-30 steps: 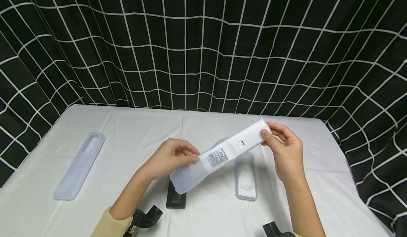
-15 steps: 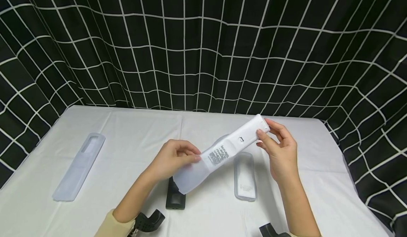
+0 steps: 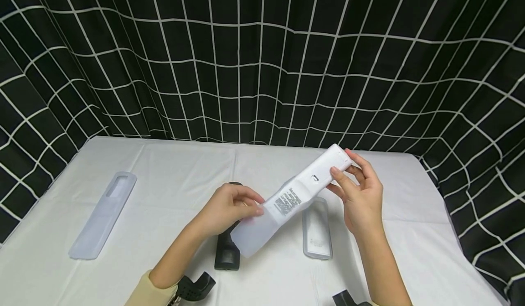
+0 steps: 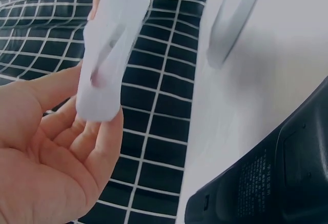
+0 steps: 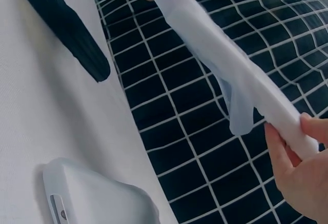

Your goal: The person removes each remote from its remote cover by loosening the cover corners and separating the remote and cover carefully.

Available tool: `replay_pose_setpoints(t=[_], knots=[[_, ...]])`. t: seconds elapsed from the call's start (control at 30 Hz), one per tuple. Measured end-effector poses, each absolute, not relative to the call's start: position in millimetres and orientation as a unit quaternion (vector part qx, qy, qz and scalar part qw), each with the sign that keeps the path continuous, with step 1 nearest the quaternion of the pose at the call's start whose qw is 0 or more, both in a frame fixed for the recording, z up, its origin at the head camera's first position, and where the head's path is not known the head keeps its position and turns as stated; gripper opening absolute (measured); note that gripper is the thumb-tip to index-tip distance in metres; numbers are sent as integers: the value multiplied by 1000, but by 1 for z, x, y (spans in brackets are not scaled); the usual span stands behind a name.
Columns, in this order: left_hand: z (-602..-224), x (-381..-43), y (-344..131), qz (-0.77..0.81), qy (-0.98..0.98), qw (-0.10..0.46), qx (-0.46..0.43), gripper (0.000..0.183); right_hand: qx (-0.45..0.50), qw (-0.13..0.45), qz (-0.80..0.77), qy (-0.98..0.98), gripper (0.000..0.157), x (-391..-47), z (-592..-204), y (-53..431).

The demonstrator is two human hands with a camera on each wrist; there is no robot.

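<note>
A white remote control (image 3: 324, 171), label side up, is held slantwise above the table, its lower part inside a translucent silicone sleeve (image 3: 253, 236). With thumb and fingers my left hand (image 3: 230, 209) pinches the sleeve near its lower left end. My right hand (image 3: 362, 195) grips the remote's bare upper end. In the right wrist view a loose flap (image 5: 241, 112) of the sleeve hangs below the remote. The left wrist view shows the closed sleeve end (image 4: 105, 65) between thumb and fingers. A black remote control (image 3: 227, 252) lies under my left hand, partly hidden.
Another white remote in a translucent cover (image 3: 317, 233) lies on the white-covered table (image 3: 172, 160), below my right hand. At the left lies a separate translucent sleeve (image 3: 100, 224) with an oblong opening. A black grid-patterned curtain (image 3: 262, 69) stands behind the table.
The remote and sleeve have tilted a little steeper, and the sleeve's lower end has shifted right. My left hand has moved slightly right, exposing more of the black remote.
</note>
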State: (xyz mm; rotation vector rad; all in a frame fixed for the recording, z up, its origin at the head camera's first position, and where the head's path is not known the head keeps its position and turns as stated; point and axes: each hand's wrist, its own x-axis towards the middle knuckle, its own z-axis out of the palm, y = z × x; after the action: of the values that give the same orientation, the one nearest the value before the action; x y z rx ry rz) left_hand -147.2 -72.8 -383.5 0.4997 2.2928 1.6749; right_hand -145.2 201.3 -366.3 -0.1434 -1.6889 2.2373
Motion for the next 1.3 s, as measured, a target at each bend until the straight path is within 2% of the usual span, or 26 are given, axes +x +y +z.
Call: replay_pose_setpoints(t=[0.3, 1.3], knots=[[-385, -147, -73, 577, 779, 141, 200, 24, -65, 190, 794, -574, 47, -144, -363, 202], [-377, -147, -77, 583, 772, 152, 202, 27, -65, 235, 809, -535, 44, -147, -364, 204]])
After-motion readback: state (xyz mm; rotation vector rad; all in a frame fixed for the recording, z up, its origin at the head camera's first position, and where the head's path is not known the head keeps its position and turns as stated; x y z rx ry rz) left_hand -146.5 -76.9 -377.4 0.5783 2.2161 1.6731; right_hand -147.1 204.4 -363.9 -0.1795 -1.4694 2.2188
